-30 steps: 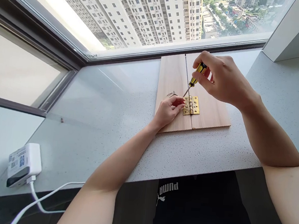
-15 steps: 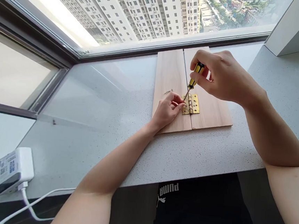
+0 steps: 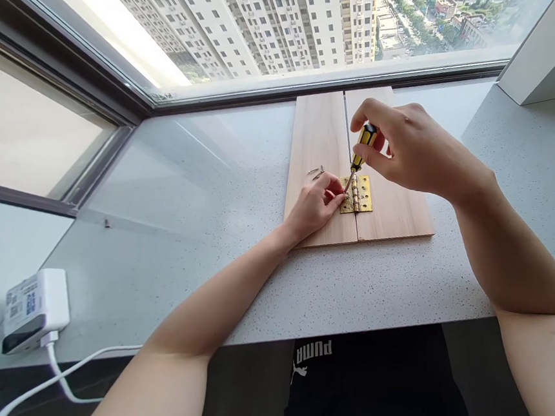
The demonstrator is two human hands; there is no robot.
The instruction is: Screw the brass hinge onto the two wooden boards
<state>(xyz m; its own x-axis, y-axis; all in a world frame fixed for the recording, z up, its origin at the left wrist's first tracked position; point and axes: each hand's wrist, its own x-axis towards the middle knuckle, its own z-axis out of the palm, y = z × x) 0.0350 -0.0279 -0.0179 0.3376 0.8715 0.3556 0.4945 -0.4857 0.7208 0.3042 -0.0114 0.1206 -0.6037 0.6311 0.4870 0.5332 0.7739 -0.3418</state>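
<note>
My right hand (image 3: 397, 144) grips a yellow-and-black screwdriver (image 3: 365, 141) by its handle, with the shaft slanting down to the left. The tip meets the left leaf of a brass-coloured hinge (image 3: 365, 193), beside my left fingertips. My left hand (image 3: 314, 205) pinches at that spot; whatever sits between its fingers is too small to make out, possibly a screw. The hinge lies open across the seam between a left wooden board (image 3: 316, 127) and a right wooden board (image 3: 394, 212). A few loose screws (image 3: 316, 170) rest on the left board behind my left hand.
Both boards lie on a speckled white windowsill (image 3: 206, 240), close to the window frame (image 3: 229, 97). A white power adapter (image 3: 55, 302) with a white cable (image 3: 94, 354) stands at the left. A white wall block (image 3: 543, 56) rises at the back right.
My right hand and the screwdriver handle have dipped slightly, and the handle stands a little more upright. The whole view has shifted a little. Both hands keep their grips.
</note>
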